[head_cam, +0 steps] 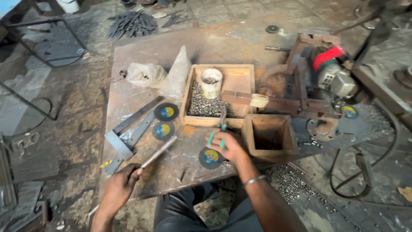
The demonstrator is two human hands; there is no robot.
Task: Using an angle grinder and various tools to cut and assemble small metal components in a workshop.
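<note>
We see a rusty tabletop (141, 56) carrying a wooden tray (240, 77) of small metal pieces. Our right hand (229, 146), fingers wrapped around green-handled pliers (222, 125), sits just before the tray beside a cutting disc (210, 157). Our left hand (122, 187), fingers clenched, holds a metal rod (158, 153) angled over the tabletop.
</note>
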